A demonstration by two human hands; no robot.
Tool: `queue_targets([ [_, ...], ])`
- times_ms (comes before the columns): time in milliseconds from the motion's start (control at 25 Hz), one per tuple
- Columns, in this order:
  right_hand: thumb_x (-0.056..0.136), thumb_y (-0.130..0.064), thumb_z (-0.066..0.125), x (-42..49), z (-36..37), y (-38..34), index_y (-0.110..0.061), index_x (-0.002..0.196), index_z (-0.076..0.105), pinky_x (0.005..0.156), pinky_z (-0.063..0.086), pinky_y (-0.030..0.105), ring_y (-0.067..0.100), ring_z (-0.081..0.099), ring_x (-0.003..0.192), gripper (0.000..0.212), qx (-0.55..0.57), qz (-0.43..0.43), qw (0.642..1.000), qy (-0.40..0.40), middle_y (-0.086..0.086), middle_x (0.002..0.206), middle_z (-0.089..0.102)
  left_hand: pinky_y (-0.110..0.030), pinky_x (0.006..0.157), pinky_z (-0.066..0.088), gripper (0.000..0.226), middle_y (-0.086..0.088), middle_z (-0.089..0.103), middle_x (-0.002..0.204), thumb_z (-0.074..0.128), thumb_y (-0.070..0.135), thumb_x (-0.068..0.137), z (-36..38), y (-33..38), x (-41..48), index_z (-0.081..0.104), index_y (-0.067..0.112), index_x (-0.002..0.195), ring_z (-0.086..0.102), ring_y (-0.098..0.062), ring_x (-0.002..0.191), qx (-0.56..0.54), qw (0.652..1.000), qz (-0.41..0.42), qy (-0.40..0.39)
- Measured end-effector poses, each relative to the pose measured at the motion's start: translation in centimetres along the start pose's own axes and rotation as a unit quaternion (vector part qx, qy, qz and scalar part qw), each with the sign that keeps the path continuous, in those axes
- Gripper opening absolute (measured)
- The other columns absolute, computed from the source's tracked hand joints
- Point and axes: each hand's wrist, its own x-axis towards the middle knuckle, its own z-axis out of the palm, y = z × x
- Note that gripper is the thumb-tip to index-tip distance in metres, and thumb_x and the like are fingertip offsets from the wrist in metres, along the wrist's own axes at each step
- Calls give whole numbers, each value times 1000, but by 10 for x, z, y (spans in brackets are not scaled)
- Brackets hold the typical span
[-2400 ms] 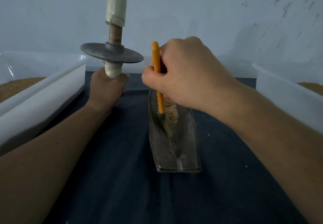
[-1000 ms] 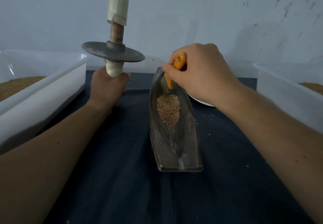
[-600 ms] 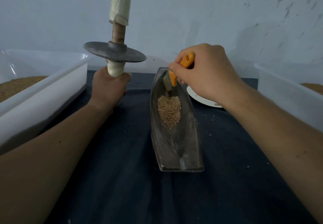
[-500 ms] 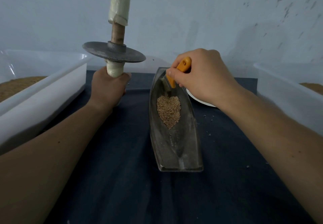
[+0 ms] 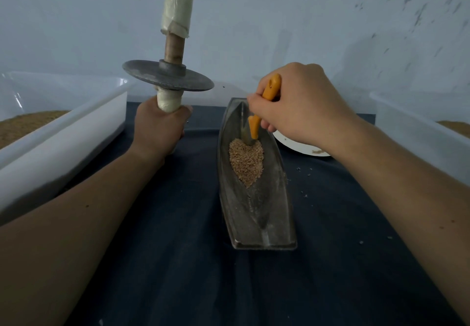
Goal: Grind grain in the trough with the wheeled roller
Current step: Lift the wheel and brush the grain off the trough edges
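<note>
Two hands gripping, left hand (image 5: pixel 159 128) on roller (image 5: pixel 168 77), right hand (image 5: pixel 304 104) on orange-handled tool (image 5: pixel 254 128) in trough (image 5: pixel 278 198)

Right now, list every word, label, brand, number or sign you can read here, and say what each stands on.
None: no readable text anywhere in this view.
The wheeled roller, trough, orange-handled tool, white plate, left tub and right tub show no lettering, label or number.
The dark specks on the wall are scuffs, not writing.
</note>
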Motion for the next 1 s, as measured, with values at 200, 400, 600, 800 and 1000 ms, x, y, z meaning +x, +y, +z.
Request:
queue_targets([
  [200,92,-28,58,1,-9,-1,-8,69,67,68,59,37,17,68,60,32,-7,-8,1000,20,6,63,69,-23,48,49,23,0,58,52,69,29,80,0,-1,0,60,10,71,55,-10,48,-7,1000,1,1],
  [400,91,-29,56,3,-15,0,-3,73,67,64,58,42,26,68,60,34,-14,-16,999,26,14,65,69,-22,48,47,23,0,58,52,69,29,79,0,-2,1,60,9,73,55,-10,48,-11,1000,0,2],
  [600,95,-29,58,4,-13,-2,-5,77,71,66,59,39,20,69,61,34,31,-15,998,61,7,65,70,-22,48,49,26,1,58,54,69,29,80,1,-3,0,62,5,77,55,-9,49,-7,1000,2,1],
  [800,99,-37,59,-1,0,-13,-11,78,72,67,59,32,12,69,60,36,30,-30,999,30,2,65,70,-23,50,50,22,0,59,56,69,28,81,1,-1,1,61,8,76,56,-10,51,-6,1000,-1,-1],
  [1000,98,-35,59,-1,-3,-13,-11,78,71,66,60,35,13,68,58,33,27,-21,999,32,3,65,70,-22,50,49,22,-1,59,57,69,27,81,1,-1,0,60,8,76,55,-10,50,-13,1000,-3,-2],
])
